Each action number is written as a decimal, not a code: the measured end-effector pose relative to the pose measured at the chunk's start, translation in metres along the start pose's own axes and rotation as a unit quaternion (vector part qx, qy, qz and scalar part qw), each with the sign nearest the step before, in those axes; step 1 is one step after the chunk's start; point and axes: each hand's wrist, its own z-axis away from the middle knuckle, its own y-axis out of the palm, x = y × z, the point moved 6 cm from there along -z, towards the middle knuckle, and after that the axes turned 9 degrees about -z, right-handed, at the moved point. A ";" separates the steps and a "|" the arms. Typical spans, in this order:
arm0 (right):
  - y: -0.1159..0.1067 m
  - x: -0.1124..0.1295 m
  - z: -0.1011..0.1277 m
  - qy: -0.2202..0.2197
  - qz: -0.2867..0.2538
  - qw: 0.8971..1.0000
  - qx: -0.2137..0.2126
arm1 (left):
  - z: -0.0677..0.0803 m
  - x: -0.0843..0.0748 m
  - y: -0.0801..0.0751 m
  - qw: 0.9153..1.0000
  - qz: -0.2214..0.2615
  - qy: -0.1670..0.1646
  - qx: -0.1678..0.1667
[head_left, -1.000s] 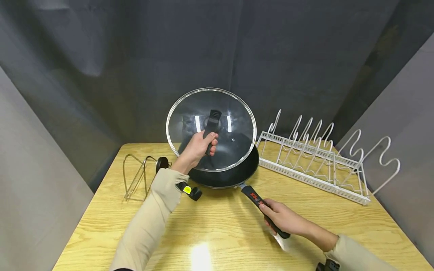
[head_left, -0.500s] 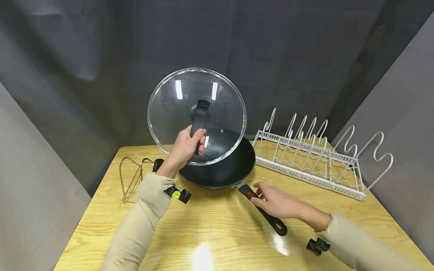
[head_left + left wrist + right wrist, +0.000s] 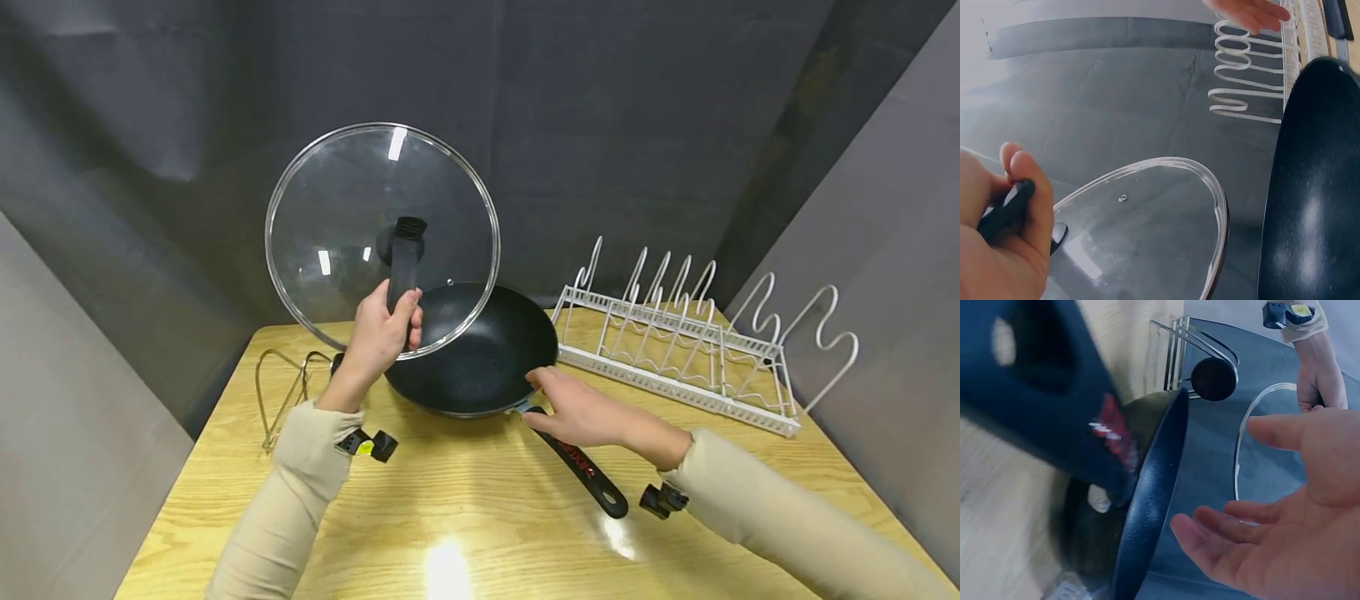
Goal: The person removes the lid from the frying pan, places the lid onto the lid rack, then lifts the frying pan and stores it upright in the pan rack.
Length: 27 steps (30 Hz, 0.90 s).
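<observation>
My left hand [image 3: 382,329] grips the black handle of a round glass lid [image 3: 337,192], which is raised and tilted so its top faces me. Behind and below the lid's lower right edge stands a black wok [image 3: 487,358] on the table. Over the near end of the wok's handle [image 3: 581,471], beside the rim, hovers my right hand [image 3: 581,408], its fingers spread and holding nothing. In the right wrist view, its loosely spread fingers [image 3: 1210,544] are apart from the wok [image 3: 1154,494].
A white wire rack [image 3: 675,358] with upright loops stands on the right of the wooden table [image 3: 390,533]. At the left is a small metal wire stand [image 3: 281,392] with a black round part. A dark curtain [image 3: 600,125] hangs behind, with grey panels at both sides.
My left hand has lifted the lid up and to the left, off the wok. My right hand has let go of the wok's handle and moved left toward the rim.
</observation>
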 end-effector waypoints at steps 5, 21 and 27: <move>-0.003 0.014 -0.017 -0.019 0.001 1.000 0.006 | 0.004 -0.005 -0.012 0.999 -0.045 0.007 -0.008; 0.016 0.064 -0.063 -0.053 0.036 0.997 0.052 | 0.014 0.010 -0.056 0.992 -0.104 0.006 -0.074; 0.023 0.075 -0.075 -0.061 0.064 0.994 0.057 | 0.018 0.009 -0.076 0.989 -0.107 0.007 -0.099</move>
